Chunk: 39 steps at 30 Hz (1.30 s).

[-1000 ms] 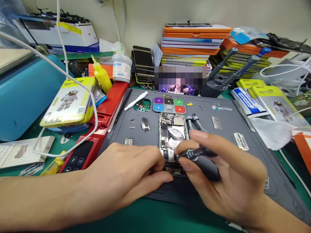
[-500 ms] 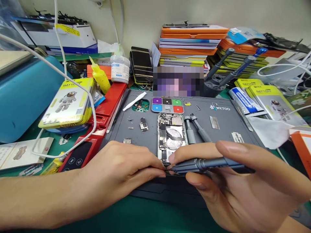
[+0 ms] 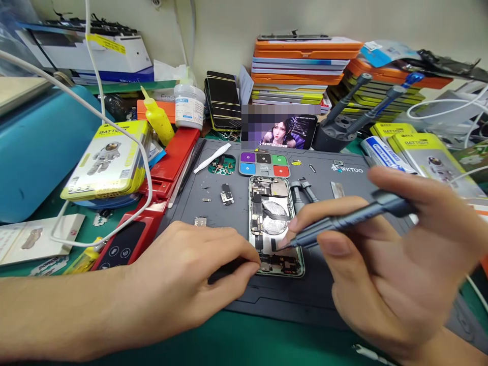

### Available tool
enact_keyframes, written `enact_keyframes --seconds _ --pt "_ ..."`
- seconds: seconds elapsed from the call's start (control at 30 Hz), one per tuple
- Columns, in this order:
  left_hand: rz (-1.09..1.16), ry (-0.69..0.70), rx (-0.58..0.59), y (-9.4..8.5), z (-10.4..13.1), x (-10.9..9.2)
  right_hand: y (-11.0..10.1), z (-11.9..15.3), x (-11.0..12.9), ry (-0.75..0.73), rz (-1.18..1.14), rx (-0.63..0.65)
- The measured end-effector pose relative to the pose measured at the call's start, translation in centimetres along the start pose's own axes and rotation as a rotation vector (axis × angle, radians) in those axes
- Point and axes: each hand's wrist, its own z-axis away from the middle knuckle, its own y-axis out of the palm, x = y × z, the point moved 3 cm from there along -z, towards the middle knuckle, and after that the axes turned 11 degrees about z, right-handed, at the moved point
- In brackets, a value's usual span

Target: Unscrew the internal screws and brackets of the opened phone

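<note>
An opened phone lies face up on the dark grey work mat, its circuit board, round coil and lower parts exposed. My left hand is closed, thumb and fingertips pinched at the phone's lower left edge. In my right hand is a slim grey screwdriver, held slanting. Its tip points at the lower right part of the phone; whether it touches cannot be told. Left of the phone lie a small black-and-silver part and a metal bracket.
Behind the phone sit a coloured screw tray and a propped-up phone playing video. Two more screwdrivers lie right of the opened phone. A white spudger is at left. Battery boxes and a red device flank the mat.
My right hand has lifted and drawn to the right with the screwdriver, its tip leaving the phone's bottom edge, which now shows. My left hand has stayed at the phone's lower left.
</note>
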Motion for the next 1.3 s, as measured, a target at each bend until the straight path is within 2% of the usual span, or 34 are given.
enact_keyframes --seconds 0.1,0.33,0.47,0.77,0.93,1.03,1.17,1.3 --pt "0.011 0.008 -0.003 0.0 -0.1 -0.2 0.0 0.2 -0.5 0.037 0.014 -0.014" --pt "-0.097 0.119 0.010 0.3 0.2 0.1 -1.0 -0.3 -0.3 0.294 0.153 0.378" --pt "-0.131 0.179 0.065 0.5 0.5 0.2 -0.6 -0.2 -0.5 0.451 0.035 0.468" --pt "-0.125 0.101 0.080 0.4 0.3 0.4 0.1 0.0 -1.1 0.560 -0.029 0.435" --pt "-0.110 0.077 0.096 0.5 0.4 0.2 -0.3 -0.3 -0.7 0.636 -0.213 0.227" --pt "-0.107 0.067 0.113 0.7 0.5 0.2 -0.6 -0.7 -0.5 0.587 -0.277 0.105" --pt "-0.126 0.057 0.096 0.6 0.4 0.4 -0.7 -0.8 -0.6 0.509 -0.248 0.136" --pt "-0.215 0.131 0.054 0.2 0.0 0.3 -0.4 -0.2 -0.8 0.482 -0.286 0.153"
